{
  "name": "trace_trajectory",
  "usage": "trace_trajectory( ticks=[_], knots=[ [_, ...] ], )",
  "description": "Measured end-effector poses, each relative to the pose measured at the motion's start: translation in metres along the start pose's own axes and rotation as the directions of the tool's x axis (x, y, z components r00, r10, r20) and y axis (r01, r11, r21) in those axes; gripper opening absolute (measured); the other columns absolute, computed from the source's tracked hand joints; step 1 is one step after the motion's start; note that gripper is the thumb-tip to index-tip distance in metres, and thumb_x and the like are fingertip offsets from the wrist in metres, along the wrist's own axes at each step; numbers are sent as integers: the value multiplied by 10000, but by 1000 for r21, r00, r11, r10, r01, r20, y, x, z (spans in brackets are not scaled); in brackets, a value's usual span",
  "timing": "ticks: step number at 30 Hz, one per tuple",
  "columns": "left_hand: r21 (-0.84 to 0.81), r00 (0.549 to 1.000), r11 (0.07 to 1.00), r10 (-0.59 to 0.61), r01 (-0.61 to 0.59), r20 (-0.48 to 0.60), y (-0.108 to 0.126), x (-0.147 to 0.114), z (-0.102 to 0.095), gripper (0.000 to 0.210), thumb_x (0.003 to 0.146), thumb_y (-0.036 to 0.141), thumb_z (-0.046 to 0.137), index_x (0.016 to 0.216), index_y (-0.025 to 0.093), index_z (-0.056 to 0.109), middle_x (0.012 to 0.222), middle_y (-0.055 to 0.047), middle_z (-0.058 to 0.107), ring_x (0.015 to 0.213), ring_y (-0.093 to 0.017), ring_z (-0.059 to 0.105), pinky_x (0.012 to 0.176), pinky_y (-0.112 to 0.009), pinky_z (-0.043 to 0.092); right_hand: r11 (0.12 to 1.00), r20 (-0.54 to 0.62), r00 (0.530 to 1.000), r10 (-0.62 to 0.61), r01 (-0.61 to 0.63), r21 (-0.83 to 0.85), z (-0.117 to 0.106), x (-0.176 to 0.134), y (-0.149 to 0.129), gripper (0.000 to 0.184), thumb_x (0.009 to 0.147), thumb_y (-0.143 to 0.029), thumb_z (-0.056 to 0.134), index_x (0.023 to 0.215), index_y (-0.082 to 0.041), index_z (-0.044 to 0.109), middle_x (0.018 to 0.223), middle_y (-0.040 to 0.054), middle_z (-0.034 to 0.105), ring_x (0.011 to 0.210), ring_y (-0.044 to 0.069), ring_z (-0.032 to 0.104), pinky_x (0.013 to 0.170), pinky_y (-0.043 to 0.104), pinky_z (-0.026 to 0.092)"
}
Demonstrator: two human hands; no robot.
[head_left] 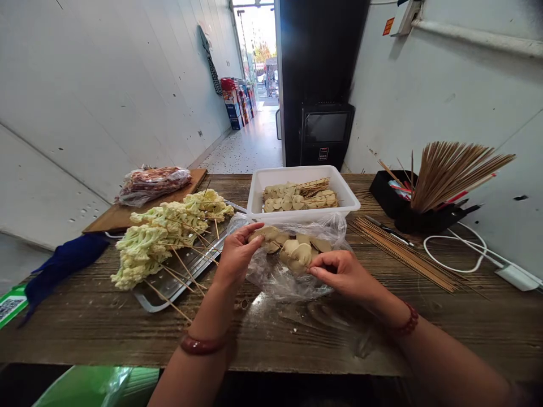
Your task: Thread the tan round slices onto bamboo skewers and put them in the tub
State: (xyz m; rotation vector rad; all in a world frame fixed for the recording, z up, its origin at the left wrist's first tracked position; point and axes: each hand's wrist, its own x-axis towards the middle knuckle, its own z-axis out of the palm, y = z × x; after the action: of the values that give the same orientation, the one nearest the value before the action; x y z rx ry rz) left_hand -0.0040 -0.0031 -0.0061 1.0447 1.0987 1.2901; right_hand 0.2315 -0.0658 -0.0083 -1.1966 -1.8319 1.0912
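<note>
Both my hands are over a clear plastic bag spread on the wooden table, with thin, pale round slices lying on it, potato by their look. My left hand pinches the edge of one pale slice between thumb and fingers at the bag's left side. On the other side, my right hand has its thumb and forefinger closed at the edge of a slice in the middle of the pile. Just behind, a white plastic tub contains several skewers threaded with similar slices.
Skewered cauliflower lies across a metal tray at left. Behind it, a bagged bundle rests on a wooden board. Loose bamboo skewers, a black holder packed with skewers and a white cable are at right.
</note>
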Motion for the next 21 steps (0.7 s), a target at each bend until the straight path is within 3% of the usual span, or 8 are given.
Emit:
trace_trajectory(
  ticks=[21],
  knots=[
    [-37, 999, 999, -31, 32, 24, 0, -1, 0, 456, 559, 250, 856, 982, 133, 735, 813, -56, 730, 705, -137, 619, 677, -251, 453, 999, -19, 1000, -25, 24, -38, -1, 0, 0, 230, 840, -252, 568, 702, -129, 704, 614, 6, 606, 579, 113, 500, 549, 226, 367]
  ],
)
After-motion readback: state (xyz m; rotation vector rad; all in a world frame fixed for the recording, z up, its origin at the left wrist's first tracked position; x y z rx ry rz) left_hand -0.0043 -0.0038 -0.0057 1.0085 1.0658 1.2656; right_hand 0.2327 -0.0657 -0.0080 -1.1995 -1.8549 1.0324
